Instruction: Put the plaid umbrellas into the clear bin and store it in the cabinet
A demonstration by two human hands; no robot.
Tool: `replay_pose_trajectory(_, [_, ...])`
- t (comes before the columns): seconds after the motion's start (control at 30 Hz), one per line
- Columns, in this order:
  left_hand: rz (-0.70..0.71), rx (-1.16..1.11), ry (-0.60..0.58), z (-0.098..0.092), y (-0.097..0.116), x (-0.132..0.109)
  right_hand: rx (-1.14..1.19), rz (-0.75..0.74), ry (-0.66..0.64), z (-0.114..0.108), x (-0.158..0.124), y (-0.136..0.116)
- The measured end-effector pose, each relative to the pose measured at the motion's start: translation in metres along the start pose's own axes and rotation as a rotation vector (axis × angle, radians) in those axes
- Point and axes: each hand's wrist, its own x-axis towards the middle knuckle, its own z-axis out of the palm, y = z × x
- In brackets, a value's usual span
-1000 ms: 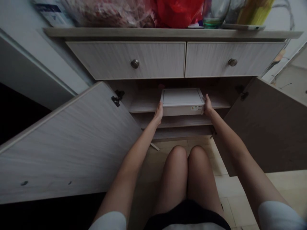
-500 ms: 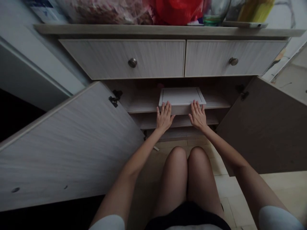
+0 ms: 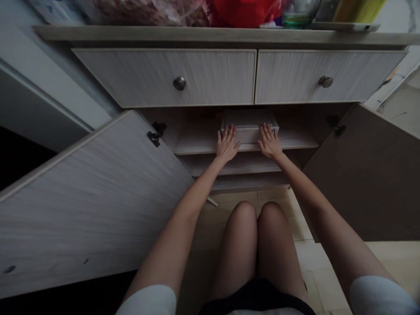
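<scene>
At nine o'clock, a pale wood-grain cabinet door (image 3: pixel 98 205) stands open. My left hand (image 3: pixel 227 144) lies flat against a white rectangular box (image 3: pixel 249 124), grip open. The box sits on a wooden shelf (image 3: pixel 197 142) at twelve o'clock. My right hand (image 3: pixel 269 142) touches it likewise, grip open. A shadowed right door (image 3: pixel 364 175) stands open at three o'clock.

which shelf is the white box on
The upper shelf. The box sits on it, with the left hand and right hand against its front, while the lower shelf beneath shows no box.
</scene>
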Motion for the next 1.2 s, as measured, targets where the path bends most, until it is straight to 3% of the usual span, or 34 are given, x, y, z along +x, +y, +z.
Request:
replay_pose_trajectory(0.4, [-0.012, -0.003, -0.061, 0.008, -0.016, 0.047, -0.035, 0.094, -0.17, -0.003, 0.051, 0.009])
replay_pose_trajectory(0.7, [-0.023, -0.064, -0.076, 0.014, -0.03, 0.072, -0.009, 0.122, -0.179, -0.004, 0.072, 0.009])
replay_pose_trajectory(0.97, [-0.012, -0.082, -0.066, 0.023, -0.036, 0.076, -0.019, 0.079, -0.158, 0.0, 0.073, 0.012])
replay_pose_trajectory(1.1, [-0.014, -0.076, -0.095, 0.017, -0.035, 0.079, -0.002, 0.123, -0.234, 0.002, 0.082, 0.016])
replay_pose_trajectory(1.2, [-0.024, -0.059, -0.13, 0.008, -0.03, 0.08, 0.05, 0.134, -0.22, 0.003, 0.088, 0.02])
